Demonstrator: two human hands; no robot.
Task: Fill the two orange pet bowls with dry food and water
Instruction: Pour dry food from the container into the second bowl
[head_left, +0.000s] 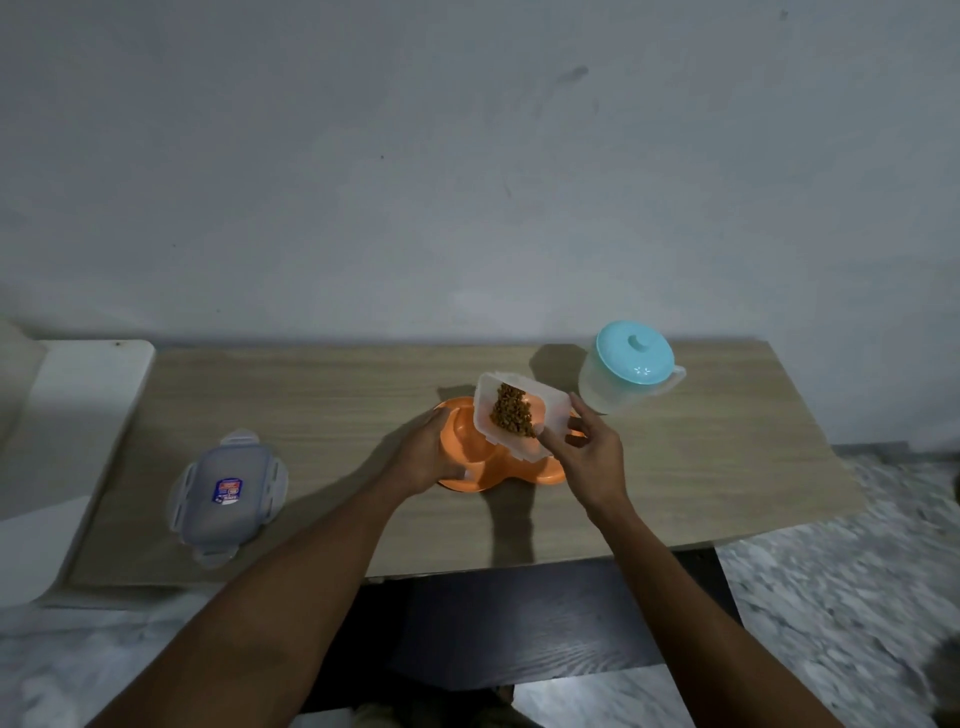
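Head view: your left hand (427, 458) grips the orange bowls (464, 437) by the left rim, fingers curled; your right hand (593, 460) pinches the tilted box (551, 415) of dry food (511, 419) above them, just left of its fingertips.

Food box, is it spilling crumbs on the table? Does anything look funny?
No spill shows. The right hand tilts the clear food container over the orange double bowl, with the kibble inside it, and the left hand holds the bowl's rim. No kibble lies on the table; nothing stands out.
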